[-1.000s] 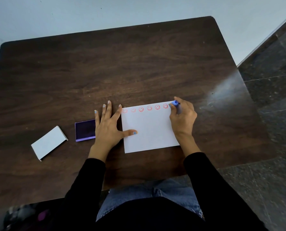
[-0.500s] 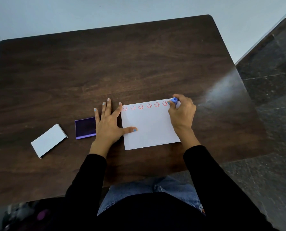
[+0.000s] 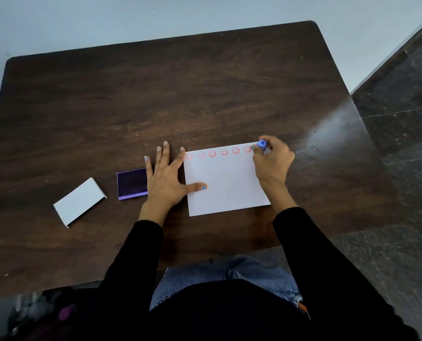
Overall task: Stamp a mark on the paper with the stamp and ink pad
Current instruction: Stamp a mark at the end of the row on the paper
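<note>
So the right hand (image 3: 272, 161) is pinching the little blue stamp (image 3: 262, 144) at the far right corner of the paper (image 3: 227, 185), next to six red smileys. Left hand (image 3: 167, 178) lies flat, empty, thumb on the sheet's edge; ink pad (image 3: 132, 183) sits just beside it.

Your left hand (image 3: 167, 179) lies flat, fingers spread, thumb stretched right. Your right hand (image 3: 272, 161) is curled in a pinch, both sleeves black.
</note>
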### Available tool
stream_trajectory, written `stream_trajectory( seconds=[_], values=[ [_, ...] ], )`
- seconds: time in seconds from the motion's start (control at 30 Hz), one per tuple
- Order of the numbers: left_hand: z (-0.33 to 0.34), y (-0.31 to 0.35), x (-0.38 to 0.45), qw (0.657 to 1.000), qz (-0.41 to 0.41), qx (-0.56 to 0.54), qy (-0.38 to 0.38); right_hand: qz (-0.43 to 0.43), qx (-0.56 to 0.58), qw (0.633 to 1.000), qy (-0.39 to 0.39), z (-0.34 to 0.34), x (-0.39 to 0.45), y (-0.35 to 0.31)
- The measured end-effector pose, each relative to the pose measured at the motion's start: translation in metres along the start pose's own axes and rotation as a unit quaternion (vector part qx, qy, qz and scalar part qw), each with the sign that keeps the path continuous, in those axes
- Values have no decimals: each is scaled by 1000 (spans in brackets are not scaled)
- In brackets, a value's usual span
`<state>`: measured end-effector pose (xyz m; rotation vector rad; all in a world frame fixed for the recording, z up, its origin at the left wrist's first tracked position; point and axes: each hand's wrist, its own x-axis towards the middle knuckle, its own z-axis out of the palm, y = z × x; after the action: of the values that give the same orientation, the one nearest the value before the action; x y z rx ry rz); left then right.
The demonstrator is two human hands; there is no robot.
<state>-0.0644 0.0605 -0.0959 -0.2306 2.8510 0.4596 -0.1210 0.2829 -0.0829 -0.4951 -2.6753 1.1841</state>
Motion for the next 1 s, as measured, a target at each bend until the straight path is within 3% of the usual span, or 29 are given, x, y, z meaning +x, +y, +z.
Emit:
stream_trajectory(
  seconds=[0.37,0.47,0.53,0.6,0.7,0.77,1.0],
  values=[
    [-2,2,1,1000,2,2,-6,-10,-10,1000,-10,-1,-1,-2],
    [-5,3,-1,1000,7,5,-6,55,80,995,-12,-10,5,-7],
    [-7,4,-2,1000,11,12,-10,163,258,951,56,-24,10,-13],
    [-9,4,-2,1000,13,24,-14,249,405,865,159,-39,19,-13],
    [-13,7,-4,1000,12,15,-18,329,503,770,215,-60,29,-10],
    [-16,9,-7,1000,10,-9,-6,340,527,748,219,-68,32,-6],
    [-39,-13,-35,997,14,-57,43,373,552,720,193,-80,27,-8]
  ],
)
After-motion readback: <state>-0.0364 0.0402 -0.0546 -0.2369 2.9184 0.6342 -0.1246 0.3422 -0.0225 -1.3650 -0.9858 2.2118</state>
